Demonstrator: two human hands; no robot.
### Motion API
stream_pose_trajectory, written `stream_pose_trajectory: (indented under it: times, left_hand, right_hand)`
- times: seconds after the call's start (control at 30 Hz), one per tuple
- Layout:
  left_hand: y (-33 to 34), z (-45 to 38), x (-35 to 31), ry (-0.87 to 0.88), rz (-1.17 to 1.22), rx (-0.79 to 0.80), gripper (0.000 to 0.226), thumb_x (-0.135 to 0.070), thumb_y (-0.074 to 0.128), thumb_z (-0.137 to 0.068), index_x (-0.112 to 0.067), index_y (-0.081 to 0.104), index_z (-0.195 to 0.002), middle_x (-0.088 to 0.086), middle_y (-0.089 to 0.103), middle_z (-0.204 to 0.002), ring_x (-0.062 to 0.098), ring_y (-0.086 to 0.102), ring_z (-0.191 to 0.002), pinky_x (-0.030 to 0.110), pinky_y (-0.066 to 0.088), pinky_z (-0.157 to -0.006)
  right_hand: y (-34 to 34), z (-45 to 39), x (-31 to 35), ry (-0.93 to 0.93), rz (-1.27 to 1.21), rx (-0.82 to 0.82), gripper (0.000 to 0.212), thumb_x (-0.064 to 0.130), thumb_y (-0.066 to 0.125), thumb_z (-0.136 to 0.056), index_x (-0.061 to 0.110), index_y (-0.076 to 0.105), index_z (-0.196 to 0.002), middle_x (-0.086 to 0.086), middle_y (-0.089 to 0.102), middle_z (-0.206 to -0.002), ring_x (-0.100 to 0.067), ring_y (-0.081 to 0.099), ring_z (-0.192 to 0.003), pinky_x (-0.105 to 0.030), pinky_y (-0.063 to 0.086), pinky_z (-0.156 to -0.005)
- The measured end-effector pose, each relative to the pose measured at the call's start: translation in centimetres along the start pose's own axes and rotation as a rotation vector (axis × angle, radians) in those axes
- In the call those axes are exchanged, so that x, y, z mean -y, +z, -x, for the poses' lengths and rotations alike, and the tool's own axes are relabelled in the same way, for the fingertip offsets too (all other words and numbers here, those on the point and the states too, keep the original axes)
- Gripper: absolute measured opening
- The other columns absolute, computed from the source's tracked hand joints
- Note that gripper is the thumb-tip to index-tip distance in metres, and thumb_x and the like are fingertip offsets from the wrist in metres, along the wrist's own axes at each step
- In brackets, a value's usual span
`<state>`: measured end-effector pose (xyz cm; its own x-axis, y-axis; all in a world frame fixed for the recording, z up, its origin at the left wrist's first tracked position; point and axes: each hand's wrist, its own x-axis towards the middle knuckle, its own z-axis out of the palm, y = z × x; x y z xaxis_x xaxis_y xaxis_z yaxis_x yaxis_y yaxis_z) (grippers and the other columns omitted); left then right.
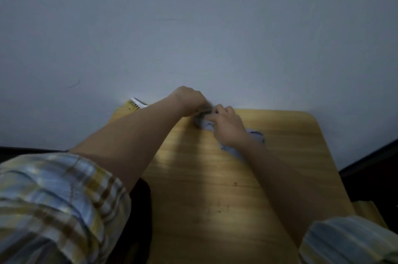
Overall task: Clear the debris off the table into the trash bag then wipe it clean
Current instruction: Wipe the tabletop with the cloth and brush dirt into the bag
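Observation:
Both my arms reach across a light wooden table (215, 177) to its far edge by the wall. My left hand (189, 100) is curled around a dark greyish clump (203, 113) that is blurred. My right hand (228, 126) meets it, fingers pinching the same clump, and lies over a pale blue-grey cloth (256, 136) spread on the table. Small dark specks of debris (217, 210) dot the near middle of the tabletop. A white-handled brush with yellowish bristles (135, 104) lies at the far left corner, partly hidden by my left forearm.
A plain grey wall (193, 27) stands right behind the table. A dark shape (142, 210), possibly the trash bag, hangs off the table's left side under my left arm. Dark furniture (374, 169) sits at the right, with a wooden surface (366, 210) beside it.

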<state>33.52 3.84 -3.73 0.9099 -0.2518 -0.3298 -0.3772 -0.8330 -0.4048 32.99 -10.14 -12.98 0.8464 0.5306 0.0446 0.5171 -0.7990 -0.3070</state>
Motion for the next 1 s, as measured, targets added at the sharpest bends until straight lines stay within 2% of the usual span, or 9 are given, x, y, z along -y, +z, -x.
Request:
stream_pose_trajectory:
  times: [0.1,0.2,0.37,0.5,0.57,0.67,0.83,0.9,1.0]
  left_hand:
    - [-0.7,1.3,0.9,0.033,0.010,0.018,0.024,-0.019,0.043,-0.099,-0.015,0.056,-0.119,0.007,0.057,-0.123,0.028,0.058,-0.107,0.031,0.038,-0.074]
    - [-1.3,3.2,2.1,0.054,0.075,0.007,0.023,-0.015,0.044,-0.098,-0.014,0.057,-0.117,0.008,0.058,-0.121,0.029,0.058,-0.104,0.033,0.043,-0.080]
    - [-1.9,5.4,4.1,0.018,0.077,-0.032,0.024,-0.012,0.045,-0.097,-0.014,0.058,-0.118,0.007,0.057,-0.121,0.027,0.057,-0.106,0.032,0.043,-0.081]
    - [-1.3,6.4,5.2,-0.026,0.064,-0.012,0.024,-0.014,0.045,-0.098,-0.014,0.059,-0.117,0.007,0.056,-0.120,0.027,0.058,-0.105,0.031,0.041,-0.078]
    - [-1.1,6.6,5.3,-0.032,0.062,-0.023,0.023,-0.014,0.044,-0.098,-0.013,0.059,-0.116,0.008,0.057,-0.120,0.028,0.058,-0.104,0.031,0.040,-0.075]
    - [-1.1,6.8,5.0,-0.017,0.095,-0.056,0.023,-0.011,0.045,-0.097,-0.014,0.059,-0.116,0.007,0.056,-0.121,0.028,0.058,-0.103,0.029,0.037,-0.071]
    - [-1.4,7.2,4.0,0.003,0.141,-0.067,0.025,-0.005,0.044,-0.095,-0.013,0.059,-0.113,0.006,0.056,-0.120,0.027,0.058,-0.100,0.028,0.037,-0.071]
    - [-2.0,7.3,3.1,0.009,0.144,-0.093,0.026,-0.005,0.044,-0.095,-0.013,0.059,-0.114,0.008,0.056,-0.121,0.029,0.058,-0.102,0.028,0.036,-0.071]
    - [-2.6,7.4,2.0,0.027,0.122,-0.115,0.027,-0.007,0.044,-0.096,-0.014,0.059,-0.117,0.008,0.055,-0.122,0.030,0.058,-0.103,0.029,0.036,-0.070]
  right_hand:
    - [-0.1,2.9,1.3,-0.287,-0.041,0.099,0.047,0.008,0.049,-0.091,0.038,0.060,-0.126,0.002,0.049,-0.122,-0.025,0.041,-0.109,-0.034,0.037,-0.088]
    - [-1.6,5.1,0.9,-0.527,-0.157,0.257,0.045,0.000,0.050,-0.084,0.024,0.071,-0.116,-0.008,0.059,-0.114,-0.029,0.049,-0.105,-0.031,0.036,-0.087]
    - [-2.4,-0.8,0.3,-0.096,-0.126,-0.026,0.042,0.008,0.046,-0.095,0.027,0.060,-0.130,-0.007,0.051,-0.115,-0.030,0.044,-0.107,-0.038,0.040,-0.091]
    - [1.3,-3.4,4.8,0.023,0.000,0.041,0.043,0.026,0.046,-0.098,0.039,0.045,-0.139,-0.005,0.042,-0.128,-0.030,0.039,-0.118,-0.037,0.036,-0.096]
    - [2.1,-2.8,6.7,-0.093,0.024,0.062,0.041,0.030,0.049,-0.097,0.043,0.047,-0.136,-0.002,0.043,-0.130,-0.028,0.037,-0.120,-0.036,0.033,-0.098]
    - [1.2,0.9,6.0,-0.355,-0.027,0.195,0.045,0.017,0.049,-0.094,0.044,0.055,-0.129,0.002,0.047,-0.126,-0.023,0.037,-0.116,-0.036,0.033,-0.096]
    - [-0.4,8.7,4.7,-0.667,-0.112,0.292,0.046,0.010,0.047,-0.087,0.039,0.066,-0.117,0.003,0.056,-0.116,-0.021,0.048,-0.099,-0.033,0.036,-0.078]
    - [-1.2,7.3,4.2,-0.569,-0.142,0.173,0.044,0.000,0.058,-0.083,0.029,0.071,-0.113,-0.005,0.061,-0.114,-0.028,0.054,-0.098,-0.037,0.043,-0.078]
    - [-2.0,4.2,1.6,-0.105,-0.100,-0.041,0.045,0.004,0.050,-0.091,0.029,0.064,-0.127,-0.006,0.054,-0.124,-0.032,0.048,-0.107,-0.036,0.040,-0.087]
